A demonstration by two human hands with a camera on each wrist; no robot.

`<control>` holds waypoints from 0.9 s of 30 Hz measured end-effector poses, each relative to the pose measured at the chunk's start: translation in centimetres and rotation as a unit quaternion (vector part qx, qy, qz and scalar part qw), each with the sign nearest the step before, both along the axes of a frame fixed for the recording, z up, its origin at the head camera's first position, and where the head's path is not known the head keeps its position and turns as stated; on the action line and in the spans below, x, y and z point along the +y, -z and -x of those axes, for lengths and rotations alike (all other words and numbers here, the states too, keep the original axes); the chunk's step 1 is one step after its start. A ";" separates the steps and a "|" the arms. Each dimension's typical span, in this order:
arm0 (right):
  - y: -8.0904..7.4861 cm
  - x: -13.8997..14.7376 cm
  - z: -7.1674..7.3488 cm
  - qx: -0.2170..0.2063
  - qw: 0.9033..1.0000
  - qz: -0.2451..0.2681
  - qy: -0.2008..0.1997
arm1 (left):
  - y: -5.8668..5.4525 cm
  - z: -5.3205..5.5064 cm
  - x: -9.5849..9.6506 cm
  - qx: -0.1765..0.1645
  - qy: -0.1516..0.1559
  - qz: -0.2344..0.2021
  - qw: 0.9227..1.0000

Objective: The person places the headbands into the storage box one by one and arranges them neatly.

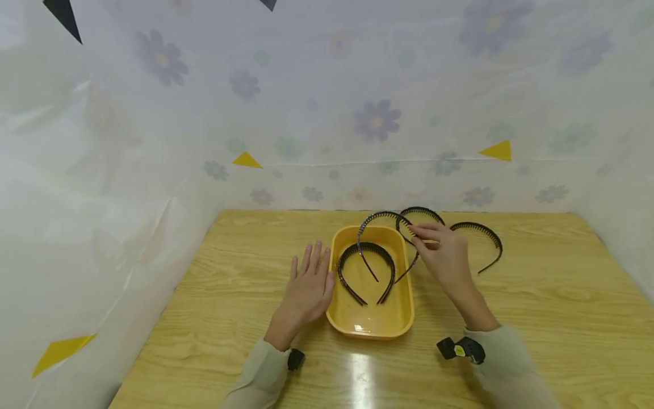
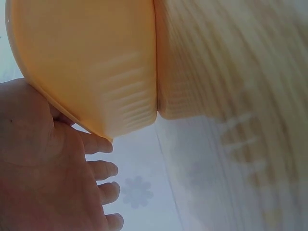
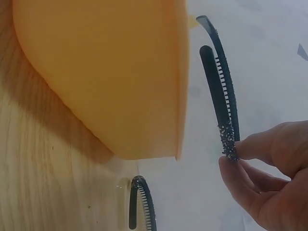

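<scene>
Between thumb and fingertips, my right hand (image 1: 445, 255) pinches a black toothed headband (image 3: 225, 110) with glittery stones along its band. In the head view this headband overlaps the right rim of a yellow plastic tub (image 1: 373, 329), its ends pointing down. Inside the tub lie black headbands (image 1: 367, 247), nested close together. My left hand (image 1: 306, 289) rests against the tub's left side with fingers stretched out; the left wrist view shows the thumb side along the tub's rim (image 2: 72, 118).
Behind the right hand, one black headband (image 1: 421, 209) lies near the table's back edge, and another headband (image 1: 485, 227) is to its right. The wooden table (image 1: 219, 318) meets a flower-patterned sheet (image 1: 306, 113) at the back.
</scene>
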State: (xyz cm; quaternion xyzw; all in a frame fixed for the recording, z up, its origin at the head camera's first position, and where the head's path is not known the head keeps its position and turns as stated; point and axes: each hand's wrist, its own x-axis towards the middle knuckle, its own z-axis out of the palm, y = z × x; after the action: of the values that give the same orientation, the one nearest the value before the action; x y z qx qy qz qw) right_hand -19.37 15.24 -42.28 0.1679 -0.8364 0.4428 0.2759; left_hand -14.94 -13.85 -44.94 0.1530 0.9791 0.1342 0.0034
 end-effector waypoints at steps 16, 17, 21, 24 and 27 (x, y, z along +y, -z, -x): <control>1.5 -1.5 -0.4 -0.028 0.997 -0.070 0.016 | 0.2 0.0 0.3 0.003 0.000 -0.004 1.000; 1.6 -1.6 -0.4 -0.030 0.997 -0.073 0.017 | 0.1 -0.1 0.3 0.001 -0.001 -0.003 1.000; 2.0 -2.0 -0.3 -0.039 0.996 -0.083 0.017 | 0.0 -0.2 0.4 -0.003 -0.001 -0.002 1.000; 2.3 -2.4 -0.2 -0.049 0.994 -0.094 0.012 | -0.1 -0.4 0.4 -0.006 -0.003 0.000 1.000; 2.6 -2.6 -0.1 -0.055 0.993 -0.102 0.004 | -0.1 -0.4 0.4 -0.006 -0.005 -0.001 1.000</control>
State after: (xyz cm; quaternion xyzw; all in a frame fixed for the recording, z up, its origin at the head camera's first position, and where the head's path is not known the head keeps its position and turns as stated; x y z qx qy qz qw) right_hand -19.23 12.61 -44.84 0.1670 -0.8918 0.3629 0.2126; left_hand -14.50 -13.44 -44.80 0.1472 0.9797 0.1360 0.0087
